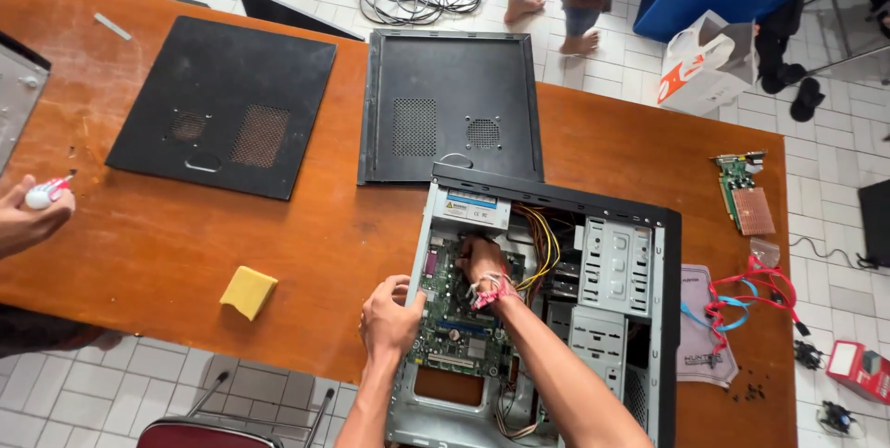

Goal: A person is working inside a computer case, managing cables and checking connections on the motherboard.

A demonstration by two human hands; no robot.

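Note:
An open black computer case [669, 253] lies on its side on the brown wooden table [306, 235]. Inside it is a green motherboard [464, 332] with yellow and black cables [540, 244] beside it. My left hand [387, 318] rests on the case's left edge over the board. My right hand [482, 263], with a red and white band at the wrist, reaches down onto the motherboard's upper part; its fingers are curled on something that I cannot make out.
Two black side panels [222, 105] [451, 105] lie on the table's far part. A yellow sponge [247, 291] sits near the front edge. A green expansion card [744, 190] and red and blue cables [742, 304] lie right. Another person's hand [28, 216] holds a small tool at left.

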